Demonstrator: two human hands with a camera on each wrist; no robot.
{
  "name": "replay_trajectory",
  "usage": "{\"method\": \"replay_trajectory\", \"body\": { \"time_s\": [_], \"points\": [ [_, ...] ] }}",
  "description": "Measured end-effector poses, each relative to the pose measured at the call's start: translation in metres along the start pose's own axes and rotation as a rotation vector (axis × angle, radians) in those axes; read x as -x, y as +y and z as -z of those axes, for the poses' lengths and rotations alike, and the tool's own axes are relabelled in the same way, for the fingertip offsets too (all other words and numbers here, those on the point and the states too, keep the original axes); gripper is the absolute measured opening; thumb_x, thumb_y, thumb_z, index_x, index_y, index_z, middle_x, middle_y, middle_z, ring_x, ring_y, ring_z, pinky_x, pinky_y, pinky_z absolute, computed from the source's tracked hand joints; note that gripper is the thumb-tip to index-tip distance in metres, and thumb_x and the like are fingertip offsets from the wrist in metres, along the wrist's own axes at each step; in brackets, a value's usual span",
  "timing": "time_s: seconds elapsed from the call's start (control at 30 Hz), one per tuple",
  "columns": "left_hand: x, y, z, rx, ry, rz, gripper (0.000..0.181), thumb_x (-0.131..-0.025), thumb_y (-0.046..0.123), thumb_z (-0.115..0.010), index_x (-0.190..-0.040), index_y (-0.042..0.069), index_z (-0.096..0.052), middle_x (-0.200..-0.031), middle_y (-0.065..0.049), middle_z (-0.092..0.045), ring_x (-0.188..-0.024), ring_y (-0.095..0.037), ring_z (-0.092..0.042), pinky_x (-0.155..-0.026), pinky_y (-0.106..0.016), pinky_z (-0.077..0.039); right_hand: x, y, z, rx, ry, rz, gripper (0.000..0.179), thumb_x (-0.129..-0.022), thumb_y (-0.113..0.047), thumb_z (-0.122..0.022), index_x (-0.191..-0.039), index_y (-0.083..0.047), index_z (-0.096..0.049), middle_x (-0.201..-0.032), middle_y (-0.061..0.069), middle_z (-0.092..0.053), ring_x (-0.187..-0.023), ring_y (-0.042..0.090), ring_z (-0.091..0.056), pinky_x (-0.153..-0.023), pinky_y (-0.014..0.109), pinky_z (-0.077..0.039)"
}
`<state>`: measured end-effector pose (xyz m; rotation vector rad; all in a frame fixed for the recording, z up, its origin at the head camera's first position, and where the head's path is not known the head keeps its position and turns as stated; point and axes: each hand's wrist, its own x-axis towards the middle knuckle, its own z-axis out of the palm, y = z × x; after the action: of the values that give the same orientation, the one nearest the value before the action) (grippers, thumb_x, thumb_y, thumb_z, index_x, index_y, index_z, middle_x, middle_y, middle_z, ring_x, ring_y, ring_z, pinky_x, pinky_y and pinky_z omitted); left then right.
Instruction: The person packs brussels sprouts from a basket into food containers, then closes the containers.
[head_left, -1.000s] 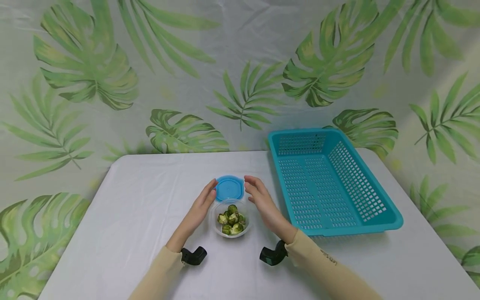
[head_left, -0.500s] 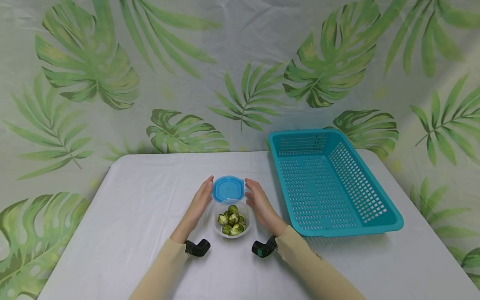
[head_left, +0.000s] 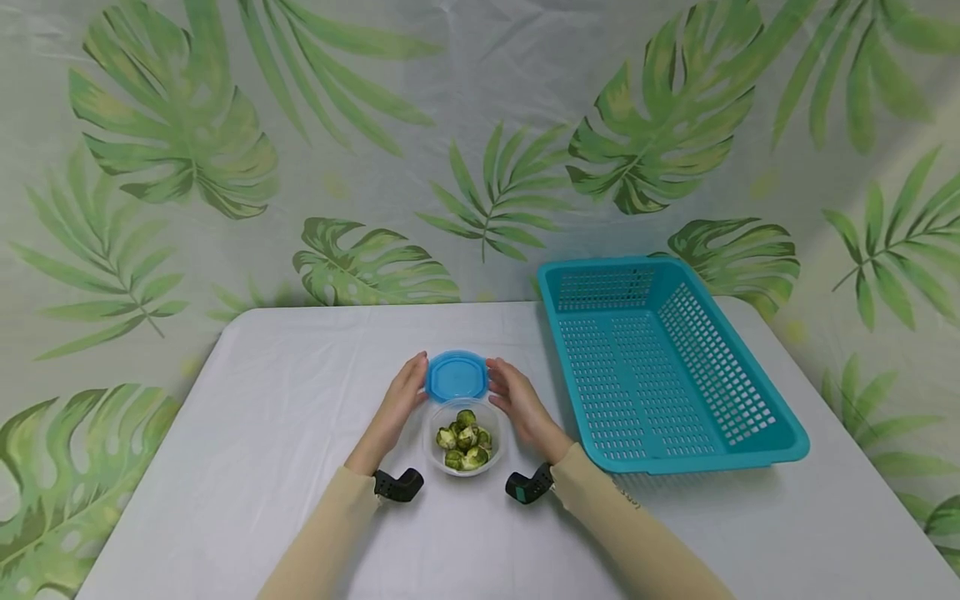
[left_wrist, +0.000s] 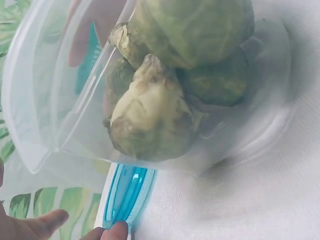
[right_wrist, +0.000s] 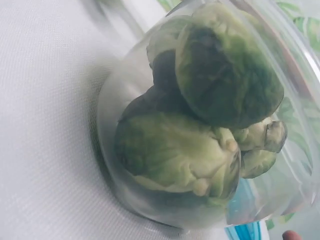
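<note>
A round blue lid (head_left: 457, 377) lies flat on the white cloth just behind a clear plastic bowl (head_left: 429, 457). Several Brussels sprouts (head_left: 467, 437) fill the bowl, which also looms large in both wrist views. My left hand (head_left: 392, 412) is at the lid's left edge; in the left wrist view its fingertips (left_wrist: 116, 231) touch the lid's rim. On the opposite side my right hand (head_left: 523, 410) has its fingertips at the lid's right edge. Both hands have fairly straight fingers and flank the bowl. In the right wrist view only one fingertip (right_wrist: 291, 235) shows.
A large teal perforated basket (head_left: 637, 367) stands to the right, close to my right hand. The white-covered table (head_left: 300, 375) extends left and in front. Behind it hangs a leaf-patterned cloth (head_left: 480, 108).
Both hands have drawn slightly back and lowered, and the right hand has moved in to the lid's right edge. The lid has shifted a little left; the bowl stays put.
</note>
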<state>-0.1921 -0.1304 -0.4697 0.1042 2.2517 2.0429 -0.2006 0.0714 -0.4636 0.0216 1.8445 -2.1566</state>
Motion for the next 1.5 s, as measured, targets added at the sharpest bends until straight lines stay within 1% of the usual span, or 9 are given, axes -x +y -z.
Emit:
{"method": "replay_trajectory", "body": {
  "time_s": [0.23, 0.5, 0.6, 0.83, 0.97, 1.17, 1.3, 1.33, 1.5],
  "points": [
    [-0.004, 0.006, 0.001, 0.046, 0.027, -0.015, 0.060, -0.104, 0.036, -0.038, -0.149, -0.002, -0.024, -0.150, -0.027, -0.025, -0.132, -0.041, -0.034, -0.105, -0.049, -0.034, 0.001, -0.002, 0.001, -0.037, 0.008, 0.032, 0.054, -0.105, -0.031, -0.032, -0.144, 0.006, -0.033, -0.149, 0.023, -0.028, -0.131, 0.040, -0.033, -0.106, 0.048, -0.032],
    [0.007, 0.039, -0.004, 0.065, 0.015, -0.032, 0.055, -0.105, 0.023, -0.037, -0.146, -0.010, -0.022, -0.148, -0.033, -0.024, -0.130, -0.046, -0.035, -0.104, -0.051, -0.034, -0.003, -0.004, 0.002, -0.016, 0.053, 0.114, 0.048, -0.105, -0.026, -0.031, -0.142, 0.003, -0.039, -0.147, 0.018, -0.035, -0.127, 0.036, -0.039, -0.103, 0.045, -0.037],
    [0.007, 0.043, -0.006, 0.083, 0.019, -0.030, 0.055, -0.105, 0.023, -0.039, -0.146, -0.011, -0.024, -0.147, -0.032, -0.026, -0.129, -0.045, -0.037, -0.104, -0.051, -0.034, -0.003, -0.005, 0.001, -0.030, 0.076, 0.133, 0.046, -0.105, -0.025, -0.033, -0.140, 0.003, -0.042, -0.145, 0.017, -0.038, -0.124, 0.035, -0.042, -0.102, 0.045, -0.038],
    [-0.002, 0.027, -0.003, 0.108, 0.042, -0.045, 0.051, -0.103, 0.025, -0.047, -0.143, -0.005, -0.037, -0.146, -0.023, -0.036, -0.128, -0.036, -0.043, -0.101, -0.043, -0.040, -0.001, -0.005, 0.000, -0.025, 0.105, 0.234, 0.045, -0.105, -0.024, -0.037, -0.136, 0.006, -0.047, -0.141, 0.019, -0.043, -0.119, 0.035, -0.045, -0.100, 0.044, -0.040],
    [-0.002, 0.021, -0.003, 0.091, 0.049, -0.069, 0.047, -0.101, 0.021, -0.052, -0.141, -0.001, -0.043, -0.142, -0.021, -0.042, -0.121, -0.037, -0.050, -0.100, -0.044, -0.041, 0.002, -0.005, 0.000, -0.014, 0.104, 0.292, 0.044, -0.105, -0.023, -0.039, -0.135, 0.008, -0.047, -0.140, 0.021, -0.044, -0.118, 0.036, -0.046, -0.099, 0.045, -0.040],
    [0.005, 0.021, -0.002, 0.048, 0.035, -0.051, 0.045, -0.096, 0.010, -0.059, -0.139, 0.005, -0.049, -0.133, -0.024, -0.049, -0.114, -0.036, -0.054, -0.098, -0.047, -0.042, 0.009, -0.005, -0.002, 0.039, 0.113, 0.322, 0.040, -0.104, -0.017, -0.042, -0.133, 0.010, -0.048, -0.136, 0.023, -0.047, -0.115, 0.038, -0.048, -0.094, 0.045, -0.044],
    [0.012, 0.022, -0.002, -0.019, 0.011, -0.024, 0.048, -0.094, 0.009, -0.061, -0.140, 0.005, -0.048, -0.137, -0.020, -0.047, -0.116, -0.032, -0.054, -0.095, -0.044, -0.045, 0.015, -0.005, -0.001, 0.112, 0.123, 0.328, 0.037, -0.103, -0.014, -0.045, -0.130, 0.009, -0.052, -0.132, 0.023, -0.051, -0.110, 0.035, -0.050, -0.085, 0.039, -0.047],
    [0.014, 0.022, -0.001, -0.030, 0.001, -0.022, 0.048, -0.094, 0.009, -0.061, -0.140, 0.005, -0.048, -0.138, -0.019, -0.046, -0.116, -0.031, -0.054, -0.094, -0.043, -0.046, 0.020, -0.008, -0.002, 0.134, 0.120, 0.331, 0.036, -0.102, -0.012, -0.046, -0.129, 0.010, -0.052, -0.130, 0.024, -0.052, -0.109, 0.035, -0.051, -0.084, 0.040, -0.047],
    [0.028, 0.026, 0.000, -0.065, -0.043, -0.019, 0.051, -0.093, 0.007, -0.062, -0.141, 0.005, -0.046, -0.142, -0.016, -0.043, -0.114, -0.031, -0.054, -0.092, -0.044, -0.047, 0.027, -0.009, 0.001, 0.222, 0.122, 0.322, 0.031, -0.099, -0.008, -0.049, -0.124, 0.007, -0.058, -0.119, 0.021, -0.058, -0.088, 0.022, -0.054, -0.077, 0.040, -0.047]
  ]
}}
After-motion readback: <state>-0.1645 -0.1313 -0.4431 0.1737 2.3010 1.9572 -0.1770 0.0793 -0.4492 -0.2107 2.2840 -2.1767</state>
